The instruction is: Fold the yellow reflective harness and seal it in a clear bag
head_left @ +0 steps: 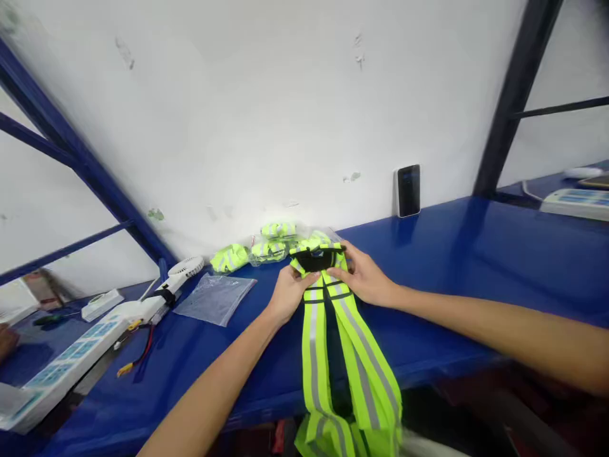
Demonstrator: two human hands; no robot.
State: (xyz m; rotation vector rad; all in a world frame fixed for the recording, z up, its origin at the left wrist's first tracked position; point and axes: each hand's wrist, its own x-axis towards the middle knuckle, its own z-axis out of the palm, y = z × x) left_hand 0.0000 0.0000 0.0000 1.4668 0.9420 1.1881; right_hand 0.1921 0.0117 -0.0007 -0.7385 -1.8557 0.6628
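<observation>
A neon yellow-green reflective vest [314, 355] with grey stripes and black trim lies over the blue table's front edge, its straps hanging down towards me. My left hand [291, 293] grips its upper part on the left, thumb on top. On the right, my right hand [364, 276] is closed on the same upper part, thumb pointing inward. Between the two hands a dark band or opening of the vest shows. The fingers underneath are partly hidden by the cloth.
Several folded reflective bundles [271, 249], some in clear bags, lie by the wall. A clear plastic bag [216, 298] rests left of my hands. Further left are a long power strip [71, 355], a small white fan [186, 266] and a wired connector [137, 358]. A phone-like device [408, 190] leans against the wall.
</observation>
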